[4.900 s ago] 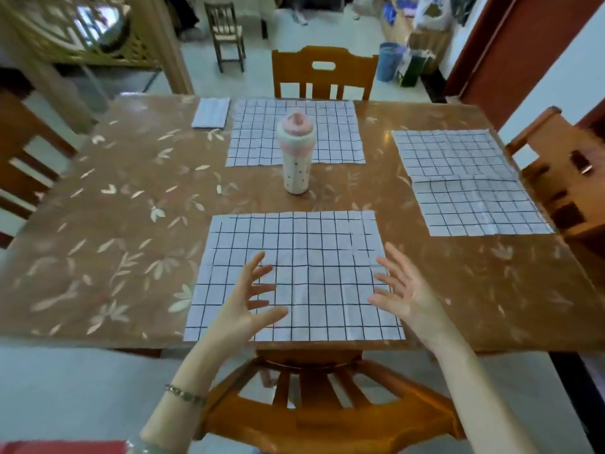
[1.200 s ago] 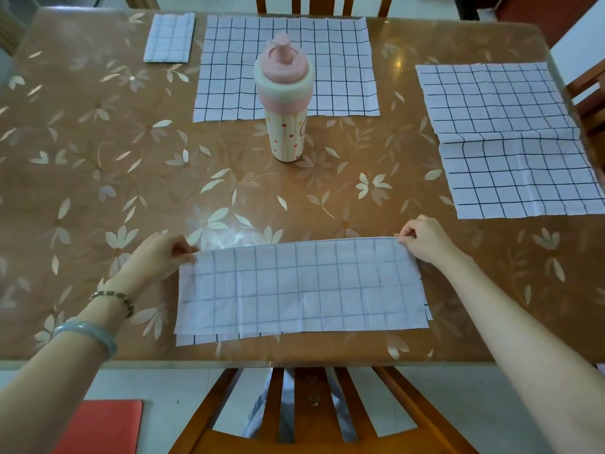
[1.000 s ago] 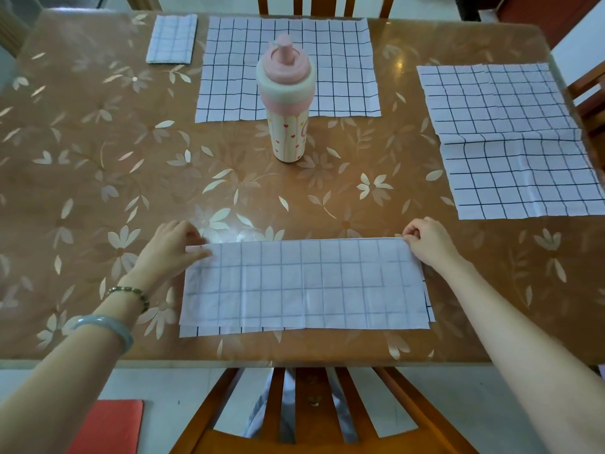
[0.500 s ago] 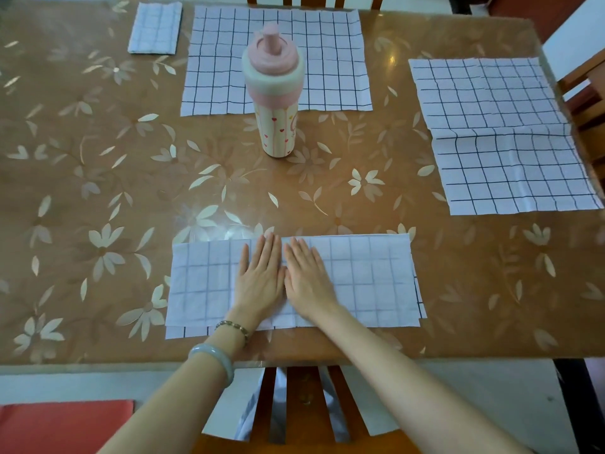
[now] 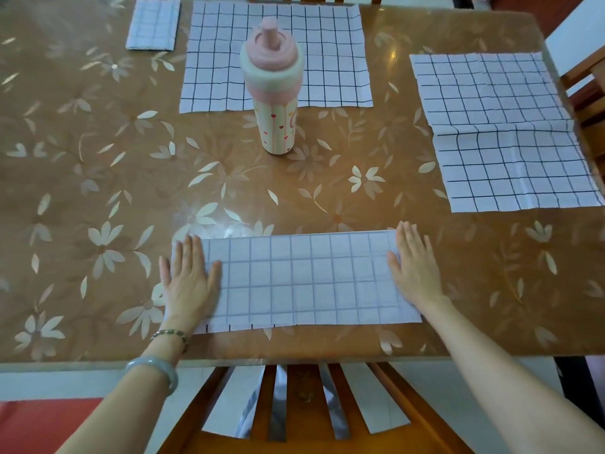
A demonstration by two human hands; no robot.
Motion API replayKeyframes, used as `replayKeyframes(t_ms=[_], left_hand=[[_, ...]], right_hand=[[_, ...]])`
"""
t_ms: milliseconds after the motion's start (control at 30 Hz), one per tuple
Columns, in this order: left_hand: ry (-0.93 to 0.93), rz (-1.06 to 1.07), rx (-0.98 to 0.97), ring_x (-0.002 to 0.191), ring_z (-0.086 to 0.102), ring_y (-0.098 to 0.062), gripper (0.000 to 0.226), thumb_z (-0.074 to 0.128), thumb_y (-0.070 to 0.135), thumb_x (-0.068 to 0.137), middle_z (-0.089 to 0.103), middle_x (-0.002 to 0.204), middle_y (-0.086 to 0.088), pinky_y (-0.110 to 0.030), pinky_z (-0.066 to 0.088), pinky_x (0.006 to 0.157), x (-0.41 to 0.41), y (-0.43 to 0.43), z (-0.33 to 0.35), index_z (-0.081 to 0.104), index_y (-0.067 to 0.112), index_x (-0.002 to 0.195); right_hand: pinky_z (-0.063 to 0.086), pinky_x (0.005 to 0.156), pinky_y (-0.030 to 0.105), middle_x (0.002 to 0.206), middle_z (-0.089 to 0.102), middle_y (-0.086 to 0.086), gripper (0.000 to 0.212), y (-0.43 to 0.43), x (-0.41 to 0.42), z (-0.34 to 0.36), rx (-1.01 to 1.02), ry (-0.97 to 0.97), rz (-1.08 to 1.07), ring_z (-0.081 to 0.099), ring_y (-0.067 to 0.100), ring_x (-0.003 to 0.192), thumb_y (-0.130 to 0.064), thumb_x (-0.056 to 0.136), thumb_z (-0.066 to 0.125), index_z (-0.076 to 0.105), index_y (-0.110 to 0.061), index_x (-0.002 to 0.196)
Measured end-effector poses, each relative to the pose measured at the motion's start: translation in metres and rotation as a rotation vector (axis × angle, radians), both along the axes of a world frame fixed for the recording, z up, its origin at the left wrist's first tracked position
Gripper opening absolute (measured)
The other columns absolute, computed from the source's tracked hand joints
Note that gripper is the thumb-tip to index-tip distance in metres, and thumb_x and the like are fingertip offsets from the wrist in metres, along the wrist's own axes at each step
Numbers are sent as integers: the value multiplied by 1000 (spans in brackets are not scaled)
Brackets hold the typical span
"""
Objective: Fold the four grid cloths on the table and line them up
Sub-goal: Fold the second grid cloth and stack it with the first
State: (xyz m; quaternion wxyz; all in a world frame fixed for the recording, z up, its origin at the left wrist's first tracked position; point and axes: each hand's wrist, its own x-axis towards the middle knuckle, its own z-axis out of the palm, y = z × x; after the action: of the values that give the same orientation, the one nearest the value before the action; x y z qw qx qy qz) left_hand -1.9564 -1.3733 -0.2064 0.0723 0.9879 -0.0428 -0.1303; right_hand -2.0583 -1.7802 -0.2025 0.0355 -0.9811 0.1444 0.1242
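Left to right, far edge first: we see a small folded cloth [image 5: 153,23] at the table's [image 5: 82,178] far left corner, already folded down to a compact rectangle. Just beside it to the right, a flat cloth [image 5: 330,57] lies fully spread, with a pink-capped bottle [image 5: 274,90] standing upright in front of it and covering part of its near edge. Far right, a creased cloth [image 5: 501,132] lies open with a fold line across its middle, near the table's right edge. Near edge: the half-folded cloth [image 5: 307,280] sits in front of us as a wide strip, its lower layer peeking out along the near left edge. Our left hand [image 5: 190,280] lies flat, palm down, fingers together and extended, on the strip's left end, partly over the table. Our right hand [image 5: 414,267] lies flat the same way on the right end. Neither hand grips anything; both are pressed open on the cloth. Bracelets [image 5: 157,368] on the left wrist. A wooden chair [image 5: 294,404] back shows below the table edge.
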Motion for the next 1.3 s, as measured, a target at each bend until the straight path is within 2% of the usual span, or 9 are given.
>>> replayKeyframes(t_ms=[200,400,500,600,767,967,1100,1200,1300], left_hand=[[-54,-99,36,146,-18,-17,75,-1,56,94,-12,160,-7,-42,-16,117,-6,-19,10,-9,8,151],[-17,-334,-60,145,21,-25,69,9,47,100,22,156,-12,-46,4,117,-29,-88,8,27,2,148],[-13,-303,-42,147,7,-18,70,15,51,98,15,159,-8,-44,-2,118,-31,-81,-1,18,6,151],[-18,-288,8,148,-9,-16,72,13,56,98,-5,160,-2,-44,-8,119,-27,-59,-6,-1,12,153],[6,-155,34,147,-14,-13,75,6,61,95,-10,161,0,-42,-12,119,-17,-7,-4,-8,16,153],[17,-32,51,148,-8,-17,82,8,65,93,-3,162,-6,-42,-9,119,-10,33,7,-3,11,153],[17,130,-49,147,11,-34,84,38,59,94,13,159,-19,-50,13,117,-14,27,25,14,2,151],[4,311,-140,133,30,-43,76,63,41,87,34,146,-22,-54,29,108,-15,9,39,30,1,142],[43,454,-209,123,36,-39,69,72,34,79,42,135,-21,-50,32,101,-7,2,45,40,0,129]], right_hand=[[-5,115,44,156,12,20,60,59,20,21,33,-195,-34,10,34,144,-39,97,22,21,-8,148],[8,118,47,157,16,13,56,167,43,11,193,-130,301,13,26,145,-35,99,23,25,-6,147],[11,118,46,157,18,11,61,157,42,-2,150,-72,278,16,25,145,-41,99,17,24,-5,147],[-2,118,40,158,3,6,64,123,32,-6,120,-53,269,2,21,147,-46,99,7,9,-8,150],[-9,118,34,158,-7,5,64,51,6,-5,63,-11,116,-13,14,144,-49,96,2,-6,-13,148],[2,119,42,159,8,10,73,5,-10,8,-16,32,26,-1,19,146,-51,95,0,12,-5,150],[14,115,49,153,24,19,63,41,4,30,84,-112,-56,20,34,142,-44,97,24,26,-4,146],[38,101,44,134,46,19,50,95,17,38,243,-182,134,45,35,122,-34,94,42,44,-6,136],[44,85,33,120,47,11,47,139,27,38,375,-109,268,47,26,109,-31,94,51,44,-13,137]])
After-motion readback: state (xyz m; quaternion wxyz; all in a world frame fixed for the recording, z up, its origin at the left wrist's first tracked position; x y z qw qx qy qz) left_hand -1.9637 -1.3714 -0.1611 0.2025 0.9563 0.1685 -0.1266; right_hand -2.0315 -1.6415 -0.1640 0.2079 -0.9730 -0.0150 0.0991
